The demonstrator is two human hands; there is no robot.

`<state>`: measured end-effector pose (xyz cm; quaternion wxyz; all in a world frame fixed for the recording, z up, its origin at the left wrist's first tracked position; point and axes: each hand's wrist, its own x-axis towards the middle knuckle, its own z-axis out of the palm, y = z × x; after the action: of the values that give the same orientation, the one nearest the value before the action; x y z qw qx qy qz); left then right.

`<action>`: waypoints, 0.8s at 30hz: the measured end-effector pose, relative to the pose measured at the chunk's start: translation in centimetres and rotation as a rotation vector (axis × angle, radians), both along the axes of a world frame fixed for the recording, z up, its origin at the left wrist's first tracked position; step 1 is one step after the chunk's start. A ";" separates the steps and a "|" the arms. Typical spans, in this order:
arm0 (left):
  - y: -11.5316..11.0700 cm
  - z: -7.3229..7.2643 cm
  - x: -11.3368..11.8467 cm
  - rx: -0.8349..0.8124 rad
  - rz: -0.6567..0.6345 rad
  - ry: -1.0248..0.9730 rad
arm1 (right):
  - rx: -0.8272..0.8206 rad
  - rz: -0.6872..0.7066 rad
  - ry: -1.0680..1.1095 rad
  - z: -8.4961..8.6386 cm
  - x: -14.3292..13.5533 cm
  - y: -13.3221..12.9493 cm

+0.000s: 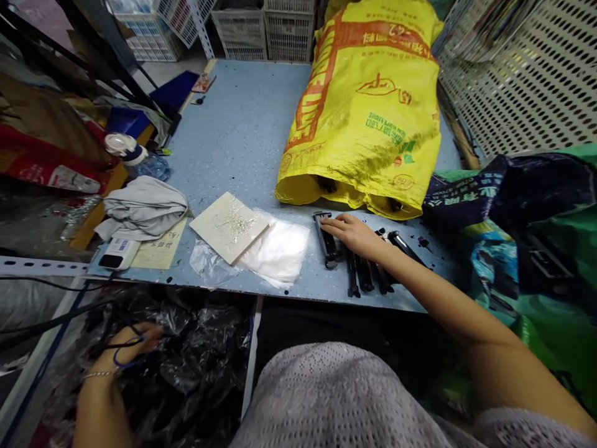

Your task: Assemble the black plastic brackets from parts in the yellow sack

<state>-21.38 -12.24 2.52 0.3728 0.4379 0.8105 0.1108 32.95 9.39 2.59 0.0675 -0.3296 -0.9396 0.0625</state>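
My right hand [351, 235] reaches over the front of the blue table, its fingers closed over a long black plastic part [329, 244]. The thumb is hidden. Several similar black parts [357, 274] lie under and beside that hand. Below the table's left front edge, my left hand [135, 339] is over a heap of black items in clear plastic bags [186, 354]. It is blurred and partly behind a dark cord, so its grip is unclear. Left of the right hand, a pale square board [229, 227] with small shiny pieces lies partly on clear plastic bags [280, 252].
A large yellow sack [368, 106] lies with its open mouth toward me. On the left are a grey cloth [144, 208], a white device [120, 253] with a cable and a water bottle [140, 158]. Plastic crates [289, 34] stand behind; a green bag [550, 311] is right.
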 end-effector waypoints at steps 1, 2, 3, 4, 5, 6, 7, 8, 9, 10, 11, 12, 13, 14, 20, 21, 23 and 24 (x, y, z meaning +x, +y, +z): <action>1.4 0.7 3.6 -0.064 -0.030 -0.169 | 0.023 0.011 -0.002 -0.1 -0.6 0.9; 2.9 1.2 7.5 -0.086 -0.114 -0.274 | 0.042 0.026 -0.001 -0.3 -1.2 1.7; 4.4 1.4 11.5 -0.033 -0.228 -0.367 | 0.056 0.048 0.002 -0.5 -1.7 2.6; 6.0 1.4 15.6 0.089 -0.318 -0.426 | 0.062 0.079 0.007 -0.6 -2.2 3.5; 7.5 1.1 19.4 0.238 -0.397 -0.455 | 0.060 0.122 0.013 -0.8 -2.7 4.2; 9.0 0.4 22.9 0.427 -0.394 -0.422 | 0.052 0.170 0.023 -0.9 -3.0 4.9; 10.3 -0.5 25.7 0.563 -0.382 -0.337 | 0.037 0.218 0.032 -1.0 -3.1 5.4; 11.5 -1.5 27.9 0.629 -0.388 -0.243 | 0.018 0.251 0.042 -1.0 -3.1 5.7; 12.5 -2.6 29.3 0.662 -0.382 -0.164 | -0.005 0.252 0.051 -0.9 -2.8 5.8; 13.2 -3.5 29.9 0.667 -0.379 -0.110 | -0.028 0.207 0.067 -0.8 -2.4 5.6; 13.8 -4.4 30.0 0.653 -0.362 -0.097 | -0.051 0.119 0.098 -0.6 -1.9 5.2; 14.2 -5.0 29.5 0.630 -0.318 -0.138 | -0.082 0.004 0.152 -0.4 -1.4 4.6; 14.5 -5.4 28.8 0.602 -0.257 -0.216 | -0.136 -0.117 0.235 -0.2 -0.9 3.7; 14.6 -5.6 27.9 0.570 -0.190 -0.309 | -0.226 -0.224 0.349 0.0 -0.5 2.7; 14.2 -5.8 26.1 0.495 -0.011 -0.549 | -1.179 -0.517 1.075 -0.1 -2.7 -3.4; 14.1 -5.8 26.3 0.499 0.003 -0.562 | -1.278 -0.548 1.140 -0.4 -3.6 -4.0; 14.0 -5.8 26.7 0.515 0.019 -0.599 | -1.423 -0.576 1.228 -1.2 -5.5 -4.7; 14.0 -5.8 26.7 0.538 0.021 -0.610 | -1.480 -0.576 1.249 -1.7 -6.4 -4.8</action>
<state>5.36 1.76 -3.24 0.4674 0.4585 0.6092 0.4475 26.58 4.58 0.85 0.3383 -0.4111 -0.3461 0.7725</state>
